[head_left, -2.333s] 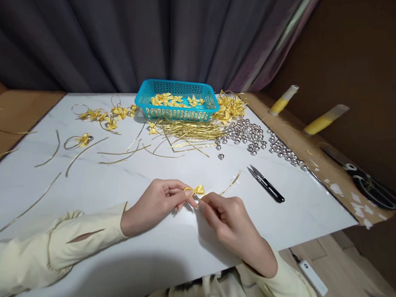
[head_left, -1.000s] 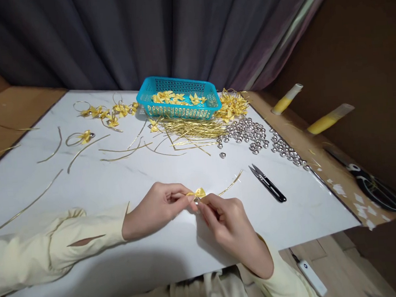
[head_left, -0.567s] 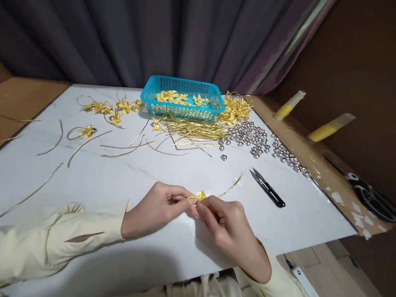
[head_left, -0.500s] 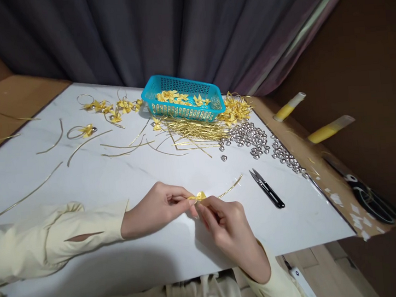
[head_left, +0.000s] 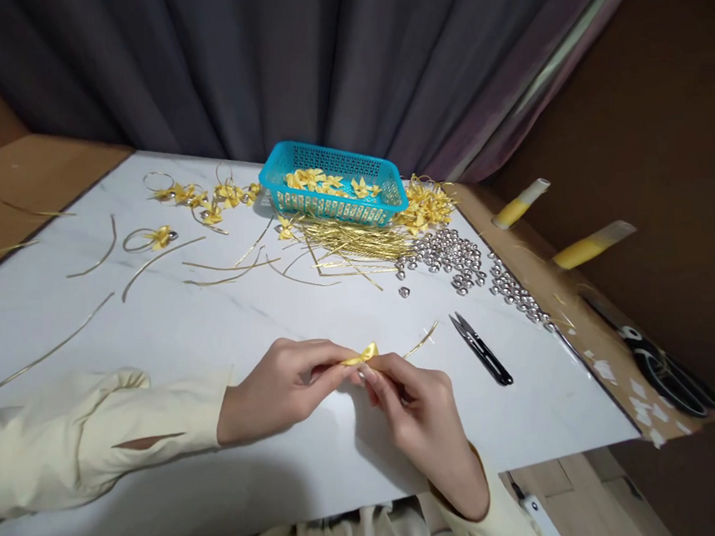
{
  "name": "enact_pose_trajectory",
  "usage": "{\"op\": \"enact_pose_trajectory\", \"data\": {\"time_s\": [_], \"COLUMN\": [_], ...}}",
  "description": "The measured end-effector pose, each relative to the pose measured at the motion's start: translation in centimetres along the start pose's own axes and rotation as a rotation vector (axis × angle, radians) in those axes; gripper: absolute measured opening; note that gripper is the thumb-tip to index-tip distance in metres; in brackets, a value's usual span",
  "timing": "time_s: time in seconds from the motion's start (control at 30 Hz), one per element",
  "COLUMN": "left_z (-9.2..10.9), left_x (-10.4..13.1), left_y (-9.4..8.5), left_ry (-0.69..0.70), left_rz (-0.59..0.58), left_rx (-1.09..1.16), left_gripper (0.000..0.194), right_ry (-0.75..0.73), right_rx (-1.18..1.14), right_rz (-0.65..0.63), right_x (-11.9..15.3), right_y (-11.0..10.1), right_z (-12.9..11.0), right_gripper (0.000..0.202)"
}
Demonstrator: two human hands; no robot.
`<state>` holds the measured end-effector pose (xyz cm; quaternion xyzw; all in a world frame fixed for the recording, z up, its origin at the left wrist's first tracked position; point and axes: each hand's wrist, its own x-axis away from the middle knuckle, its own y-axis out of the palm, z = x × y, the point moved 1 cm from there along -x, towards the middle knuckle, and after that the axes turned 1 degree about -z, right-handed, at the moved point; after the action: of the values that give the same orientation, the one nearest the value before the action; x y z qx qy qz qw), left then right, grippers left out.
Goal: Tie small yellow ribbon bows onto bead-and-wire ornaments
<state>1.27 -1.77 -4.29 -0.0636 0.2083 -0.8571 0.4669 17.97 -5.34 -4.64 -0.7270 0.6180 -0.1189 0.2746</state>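
Between my two hands, above the front of the white tabletop (head_left: 261,310), is a small yellow ribbon flower (head_left: 365,354). My left hand (head_left: 289,386) pinches its left side between thumb and fingers. Closed on it from the right, my right hand (head_left: 417,409) has thumb and forefinger meeting just under the flower. A gold cord (head_left: 422,339) shows just beyond my right fingers; whether it joins the flower is hidden. Black thread snips (head_left: 481,349) lie to the right of my right hand. The fingertips cover part of the flower.
A blue basket (head_left: 339,204) holding yellow ribbon flowers stands at the back. Before it lie a bundle of gold cords (head_left: 361,238) and many silver beads (head_left: 449,251). Finished-looking flower loops (head_left: 160,237) lie at left. Black scissors (head_left: 664,370) and two yellow-filled tubes (head_left: 597,244) are at the right edge.
The ribbon flower has turned slightly between my fingers and more of its yellow ribbon shows. My hands stay nearly in place. The view has shifted a little.
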Motion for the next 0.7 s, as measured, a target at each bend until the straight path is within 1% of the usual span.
{"op": "enact_pose_trajectory", "data": {"time_s": [0.1,0.2,0.27,0.37,0.47,0.6,0.7], "left_z": [0.1,0.0,-0.1,-0.2,-0.4,-1.0,-1.4], "left_x": [0.1,0.1,0.0,-0.3,-0.6,-0.9,-1.2], "left_y": [-0.1,-0.1,0.0,0.0,0.0,0.0,0.0], "left_ry": [0.059,0.051,-0.002,-0.101,-0.197,-0.307,-0.426], "left_rz": [0.061,0.071,0.05,0.036,0.031,-0.056,-0.114], "left_rx": [-0.032,-0.015,0.049,0.222,0.368,0.581,0.807], "left_gripper": [0.023,0.022,0.022,0.021,0.024,0.028,0.024], "right_ry": [0.036,0.127,0.172,0.207,0.24,0.271,0.35], "right_rx": [-0.04,-0.096,-0.151,-0.23,-0.339,-0.553,-0.639], "right_rz": [0.021,0.008,-0.004,-0.025,-0.092,-0.171,-0.184], "right_x": [-0.1,-0.2,-0.2,-0.3,-0.4,-0.5,-0.3], "right_y": [-0.1,-0.1,-0.2,-0.4,-0.6,-0.7,-0.7], "right_z": [0.0,0.1,0.2,0.3,0.4,0.4,0.5], "right_gripper": [0.023,0.026,0.027,0.024,0.019,0.017,0.017]}}
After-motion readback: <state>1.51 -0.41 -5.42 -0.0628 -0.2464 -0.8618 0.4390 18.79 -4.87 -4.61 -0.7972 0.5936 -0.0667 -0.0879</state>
